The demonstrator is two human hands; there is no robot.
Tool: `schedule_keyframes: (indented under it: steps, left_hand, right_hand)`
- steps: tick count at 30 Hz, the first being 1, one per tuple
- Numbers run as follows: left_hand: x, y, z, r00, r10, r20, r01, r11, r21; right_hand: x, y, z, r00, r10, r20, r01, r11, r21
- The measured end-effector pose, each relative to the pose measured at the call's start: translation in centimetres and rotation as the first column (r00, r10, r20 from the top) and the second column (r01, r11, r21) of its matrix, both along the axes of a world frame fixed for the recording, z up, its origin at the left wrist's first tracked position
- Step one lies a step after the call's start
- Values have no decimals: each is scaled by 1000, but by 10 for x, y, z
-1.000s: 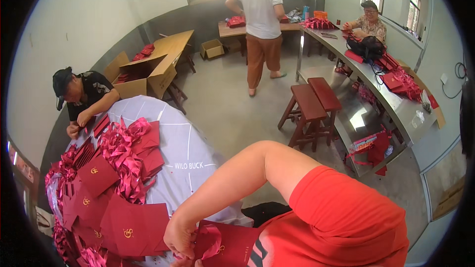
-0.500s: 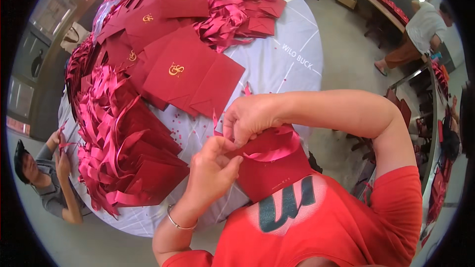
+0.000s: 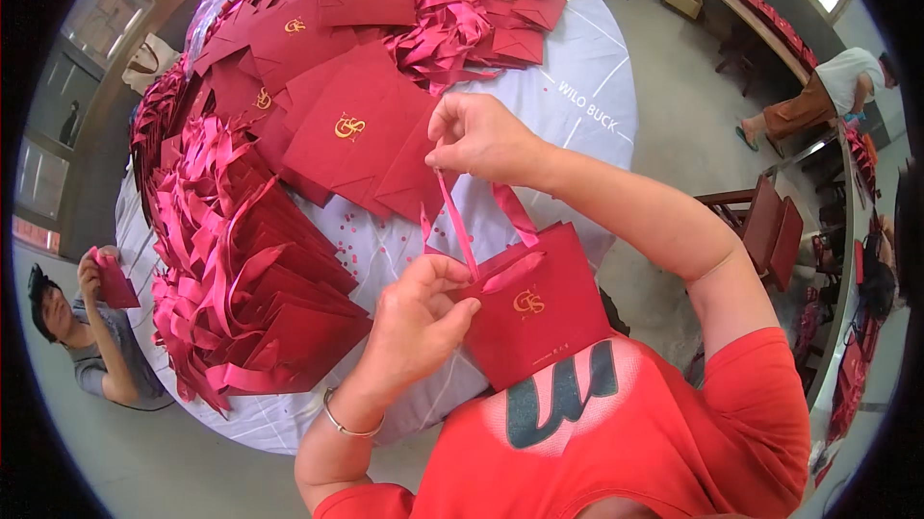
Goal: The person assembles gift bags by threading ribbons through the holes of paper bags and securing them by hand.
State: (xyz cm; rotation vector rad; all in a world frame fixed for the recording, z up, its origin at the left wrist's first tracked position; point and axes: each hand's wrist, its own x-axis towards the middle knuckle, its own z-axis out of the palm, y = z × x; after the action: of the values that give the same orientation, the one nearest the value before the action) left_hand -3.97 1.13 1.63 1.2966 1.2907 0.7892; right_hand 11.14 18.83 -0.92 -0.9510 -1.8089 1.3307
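A small dark-red gift bag (image 3: pixel 544 322) with a gold emblem stands tilted at the table's near edge, against my red shirt. My left hand (image 3: pixel 414 312) is closed on the bag's upper left corner, thumb and forefinger by the ribbon hole. Raised above it, my right hand (image 3: pixel 481 139) pinches the end of a pink ribbon (image 3: pixel 456 221), drawn taut up from the bag's top. Another stretch of that ribbon loops up from the front panel, to the right. Flat red bags (image 3: pixel 346 125) with gold emblems lie just beyond my hands.
A row of ribboned bags (image 3: pixel 260 278) fills the table's left side. More loose pink ribbons and bags (image 3: pixel 448 9) lie at the back. Red dots of punched paper are scattered on the pale tablecloth (image 3: pixel 587 48). A co-worker (image 3: pixel 91 327) sits at left; another person (image 3: pixel 833 96) bends over far right.
My right hand has risen away from my left, pulling the ribbon upward. The bag's front now shows its emblem. The co-worker at left has lifted a red piece.
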Motion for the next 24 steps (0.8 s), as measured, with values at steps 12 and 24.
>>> schedule_keyframes:
  steps: [12, 24]
  left_hand:
    - [17, -8, 15, 848, 195, -493, 123, 833, 540]
    - [18, 2, 19, 837, 61, -544, 99, 960, 260]
  right_hand:
    - [53, -55, 8, 951, -228, 209, 96, 861, 499]
    - [119, -102, 17, 914, -95, 394, 39, 988, 148]
